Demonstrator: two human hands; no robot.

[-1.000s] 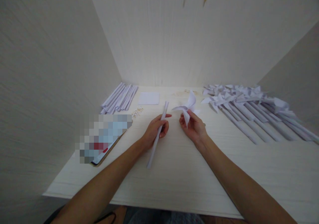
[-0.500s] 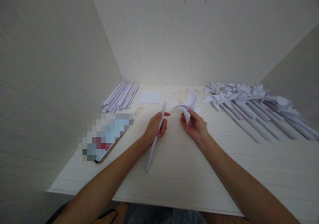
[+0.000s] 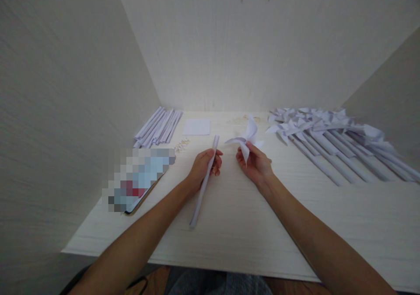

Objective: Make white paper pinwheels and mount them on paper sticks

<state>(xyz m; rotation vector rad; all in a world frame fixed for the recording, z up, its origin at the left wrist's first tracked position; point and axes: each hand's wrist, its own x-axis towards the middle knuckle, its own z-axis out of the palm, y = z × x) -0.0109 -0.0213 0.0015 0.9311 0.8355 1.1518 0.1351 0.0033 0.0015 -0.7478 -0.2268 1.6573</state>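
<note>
My left hand is closed around a rolled white paper tube, thumb on top. The tube slants, its upper end pointing away from me and its lower end toward the table's near edge. In my right hand a folded white paper pinwheel head is pinched between thumb and fingers, its blades spreading up, left and down. A small gap separates the two hands, and the tube and the pinwheel head do not touch.
More paper tubes lie at the back left beside a square of white paper. Small pale bits are near a blurred phone. Many finished paper pinwheels are piled at right. Walls enclose the table.
The fingers of my left hand have curled in closer around the tube; the forefinger stretched out before is now bent. My right hand holds the pinwheel head almost unchanged.
</note>
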